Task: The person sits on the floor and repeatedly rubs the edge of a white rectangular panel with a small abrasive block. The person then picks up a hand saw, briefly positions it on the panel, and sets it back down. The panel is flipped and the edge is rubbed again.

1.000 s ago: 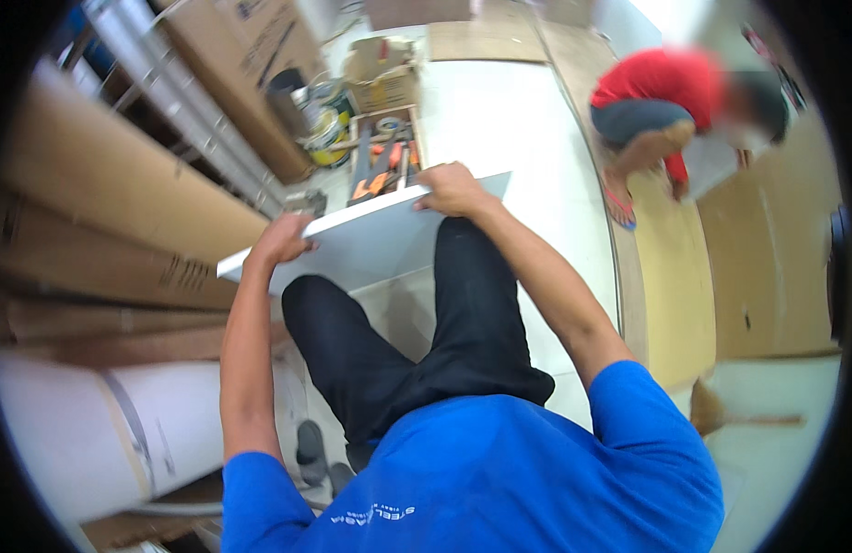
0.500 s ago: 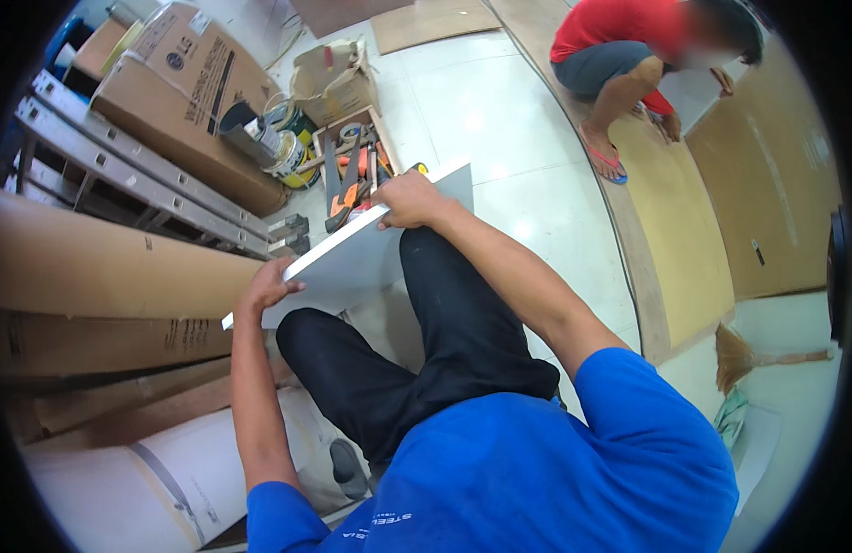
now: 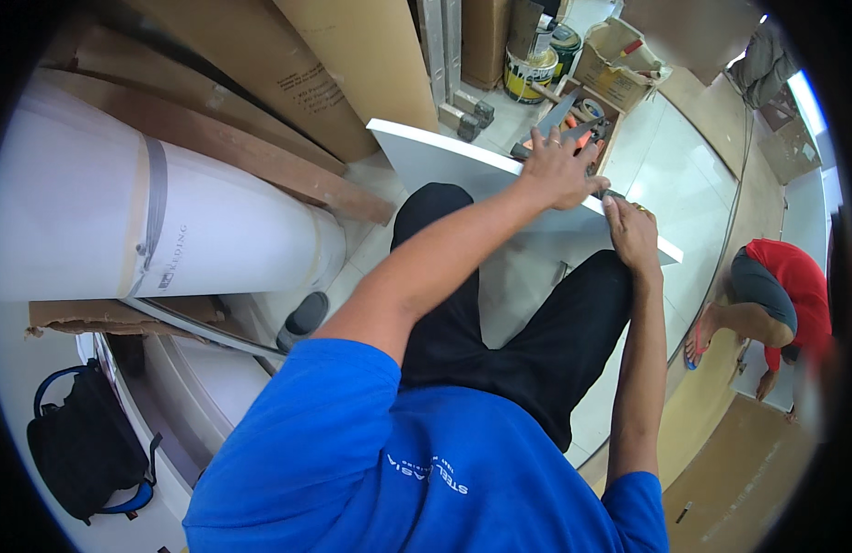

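A white board (image 3: 444, 152) stands on edge across my knees, its narrow white edge uppermost. My left hand (image 3: 559, 170) reaches to that edge with its fingers spread, over the near side of a toolbox (image 3: 613, 138) holding saws and other hand tools. My right hand (image 3: 633, 230) is closed on the board's top edge close to its right end. A small dark thing shows by the right fingertips, too covered to name. The board's lower part meets my black-trousered legs.
Paint cans (image 3: 529, 74) and a torn carton (image 3: 615, 69) stand beyond the toolbox. Left are a large white roll (image 3: 76, 203), tall cardboard (image 3: 352, 55) and a black bag (image 3: 89, 442). At right, a person in red (image 3: 794, 286) crouches on a yellowish sheet.
My view has swung left, so everything sits further right. My left hand has left the board's left end and come across next to my right hand, fingers spread.
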`<state>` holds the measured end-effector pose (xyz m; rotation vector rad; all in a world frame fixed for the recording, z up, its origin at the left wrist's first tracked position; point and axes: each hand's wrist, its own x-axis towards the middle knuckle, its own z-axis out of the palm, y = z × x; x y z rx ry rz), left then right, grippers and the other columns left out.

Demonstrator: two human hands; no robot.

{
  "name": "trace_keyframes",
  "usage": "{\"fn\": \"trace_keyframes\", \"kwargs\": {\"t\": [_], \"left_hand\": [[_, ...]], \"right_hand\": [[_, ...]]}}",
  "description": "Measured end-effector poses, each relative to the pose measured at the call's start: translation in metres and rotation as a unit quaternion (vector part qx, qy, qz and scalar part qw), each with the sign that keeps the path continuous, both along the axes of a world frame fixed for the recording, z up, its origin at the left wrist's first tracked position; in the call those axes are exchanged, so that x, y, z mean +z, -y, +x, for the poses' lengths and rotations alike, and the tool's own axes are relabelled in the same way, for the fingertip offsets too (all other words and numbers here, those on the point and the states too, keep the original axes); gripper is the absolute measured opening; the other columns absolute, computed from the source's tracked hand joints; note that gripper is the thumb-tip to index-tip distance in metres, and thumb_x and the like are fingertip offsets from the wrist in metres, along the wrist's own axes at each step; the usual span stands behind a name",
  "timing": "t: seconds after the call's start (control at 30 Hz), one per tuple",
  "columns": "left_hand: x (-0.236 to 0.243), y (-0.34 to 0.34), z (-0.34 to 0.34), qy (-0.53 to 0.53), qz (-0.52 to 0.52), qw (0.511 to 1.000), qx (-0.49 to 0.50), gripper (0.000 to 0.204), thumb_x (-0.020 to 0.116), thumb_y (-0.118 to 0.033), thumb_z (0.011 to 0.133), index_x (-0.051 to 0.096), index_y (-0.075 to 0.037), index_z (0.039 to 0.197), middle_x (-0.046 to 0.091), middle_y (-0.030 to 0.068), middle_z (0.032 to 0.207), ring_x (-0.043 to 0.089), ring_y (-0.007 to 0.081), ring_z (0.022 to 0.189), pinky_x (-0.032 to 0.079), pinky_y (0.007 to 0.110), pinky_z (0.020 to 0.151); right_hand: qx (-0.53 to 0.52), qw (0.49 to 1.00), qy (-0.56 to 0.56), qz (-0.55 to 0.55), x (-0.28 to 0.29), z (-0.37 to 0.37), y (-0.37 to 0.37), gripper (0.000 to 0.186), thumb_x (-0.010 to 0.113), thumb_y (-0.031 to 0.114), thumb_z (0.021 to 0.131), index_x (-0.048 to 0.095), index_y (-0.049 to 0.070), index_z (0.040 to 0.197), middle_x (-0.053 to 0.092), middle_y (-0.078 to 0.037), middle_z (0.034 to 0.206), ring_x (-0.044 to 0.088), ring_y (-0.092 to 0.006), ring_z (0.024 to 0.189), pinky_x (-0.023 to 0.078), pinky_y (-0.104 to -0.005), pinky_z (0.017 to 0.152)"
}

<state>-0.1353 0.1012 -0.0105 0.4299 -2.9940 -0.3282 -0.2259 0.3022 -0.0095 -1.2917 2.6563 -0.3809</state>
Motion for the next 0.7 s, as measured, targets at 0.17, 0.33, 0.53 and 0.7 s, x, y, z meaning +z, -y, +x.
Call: {"fn": "trace_keyframes", "kwargs": {"t": [0.17, 0.33, 0.53, 0.7], "left_hand": [[-0.008, 0.089, 0.047, 0.021, -0.019, 0.998, 0.062, 0.09, 0.032, -0.082, 0.104, 0.038, -0.022, 0.17, 0.047, 0.022, 0.165, 0.036, 0.0495, 0.156, 0.018, 0.075, 0.125], [-0.013, 0.174, 0.103, 0.024, -0.007, 0.991, 0.133, 0.09, 0.032, -0.083, 0.104, 0.041, -0.021, 0.168, 0.051, 0.0188, 0.163, 0.039, 0.0459, 0.155, 0.022, 0.067, 0.127], [0.005, 0.211, 0.127, 0.019, 0.053, 0.987, 0.149, 0.077, 0.04, -0.075, 0.106, 0.059, -0.019, 0.156, 0.065, 0.0184, 0.15, 0.054, 0.0433, 0.144, 0.033, 0.061, 0.122], [-0.027, 0.251, 0.172, -0.445, 0.229, 0.837, 0.223, 0.039, 0.058, -0.042, 0.109, 0.073, -0.012, 0.128, 0.077, 0.0103, 0.117, 0.074, 0.028, 0.109, 0.055, 0.041, 0.094]], "right_hand": [[-0.012, 0.999, -0.025, 0.024, -0.004, -0.005, -0.004, 0.056, 0.037, 0.05, 0.117, 0.074, 0.01, 0.128, 0.075, -0.018, 0.129, 0.066, -0.0387, 0.127, 0.036, -0.0573, 0.121], [-0.01, 1.0, -0.01, 0.016, -0.007, -0.003, -0.012, 0.058, 0.035, 0.052, 0.117, 0.072, 0.011, 0.138, 0.073, -0.016, 0.139, 0.062, -0.0373, 0.136, 0.031, -0.0592, 0.125], [-0.012, 1.0, -0.006, 0.025, -0.004, -0.01, -0.023, 0.057, 0.038, 0.051, 0.116, 0.072, 0.012, 0.138, 0.071, -0.013, 0.142, 0.06, -0.0357, 0.139, 0.03, -0.0622, 0.124], [0.038, 0.998, 0.04, -0.001, 0.006, 0.005, 0.008, 0.066, 0.066, 0.06, 0.1, 0.065, 0.016, 0.148, 0.067, -0.012, 0.149, 0.063, -0.0363, 0.136, 0.042, -0.057, 0.117]]}}
